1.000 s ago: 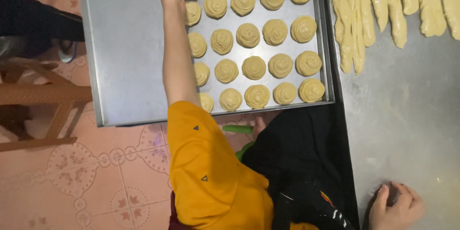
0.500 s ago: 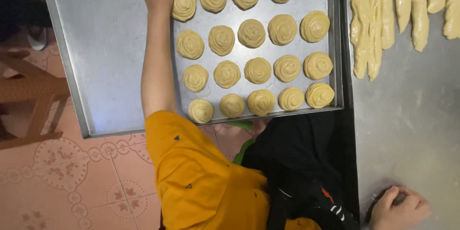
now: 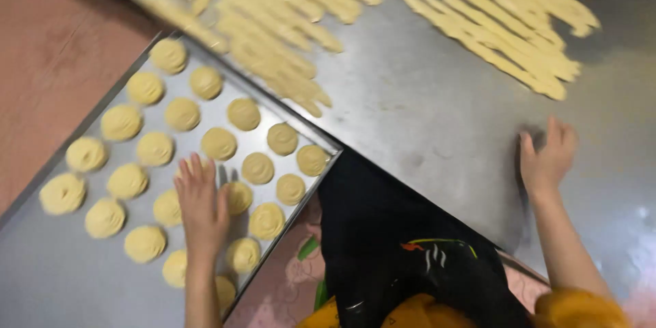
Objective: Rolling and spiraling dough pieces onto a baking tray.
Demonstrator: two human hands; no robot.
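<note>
Blurred steel table (image 3: 424, 116) bears right hand (image 3: 547, 157); left hand (image 3: 201, 205) covers swirls (image 3: 219, 143).

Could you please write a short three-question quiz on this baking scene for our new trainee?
1. True or false: the left hand is over the round pale-yellow dough swirls on the flat grey metal baking tray.
2. Where does the right hand rest?
A. on the tray
B. on the shiny steel table
C. on the dough strips
3. What lies at the far end of the table?

Key: 1 true. 2 B. 3 long pale-yellow dough strips, apart from the right hand.
</note>
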